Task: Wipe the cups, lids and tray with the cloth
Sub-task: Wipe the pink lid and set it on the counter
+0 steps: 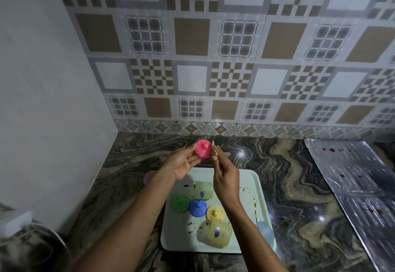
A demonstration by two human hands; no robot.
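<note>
The left hand (183, 163) grips the pink lid (203, 149) in its fingers, lifted clear of the stained tray (249, 178) — likely so the right hand (226, 178), pinching a small tan scrap (215, 152), can reach its edge.

Two arms show, both bare down to the hands. The left forearm (132, 224), left of the pale tray (252, 177), is long and slim, with slender fingers on the left hand (183, 162). The right forearm (256, 235), over the tray, is likewise uncovered to the right hand (226, 183).
</note>
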